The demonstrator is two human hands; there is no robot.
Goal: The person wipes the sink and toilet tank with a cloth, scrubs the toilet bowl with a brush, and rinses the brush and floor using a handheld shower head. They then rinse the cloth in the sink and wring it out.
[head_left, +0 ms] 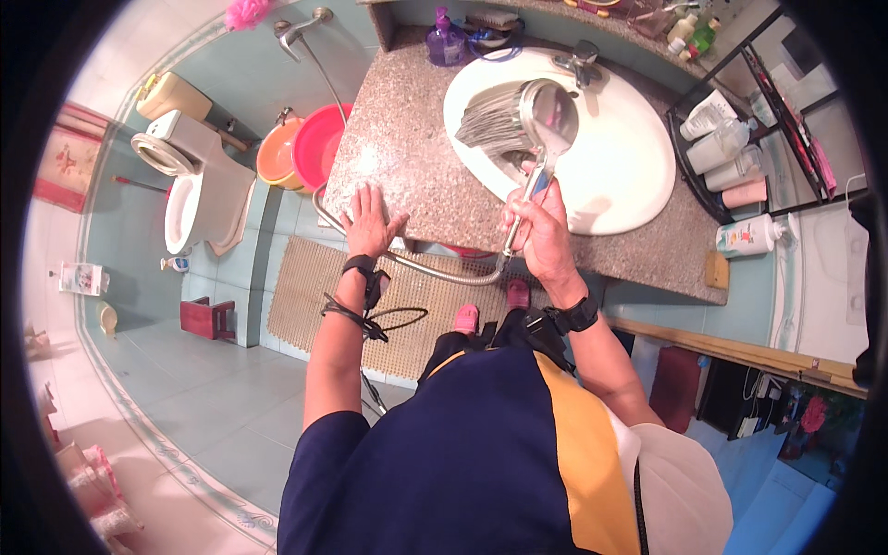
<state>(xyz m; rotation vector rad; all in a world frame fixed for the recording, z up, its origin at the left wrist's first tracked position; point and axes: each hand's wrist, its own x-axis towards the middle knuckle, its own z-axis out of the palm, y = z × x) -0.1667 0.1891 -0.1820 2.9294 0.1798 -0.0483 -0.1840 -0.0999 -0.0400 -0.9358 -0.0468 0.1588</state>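
Observation:
A chrome hand shower (pixel 551 116) is gripped by its handle in my right hand (pixel 544 231), its round head tilted over the white oval sink (pixel 629 176). From the left side of the head spreads a fan of grey streaks that looks like water spray, landing in the basin. A metal hose (pixel 444 275) hangs from the handle and loops left past the counter's front edge. My left hand (pixel 369 222) rests on the speckled stone countertop (pixel 398 129) near its front left corner, fingers spread and holding nothing. At the sink's back stands a chrome faucet (pixel 579 63).
A purple pump bottle (pixel 446 42) stands behind the sink. Several bottles lie or stand in a rack (pixel 721 148) at the right. Left of the counter are orange (pixel 277 155) and pink (pixel 319 143) basins, a toilet (pixel 190 203) and a red stool (pixel 206 317). A beige mat (pixel 314 296) covers the floor.

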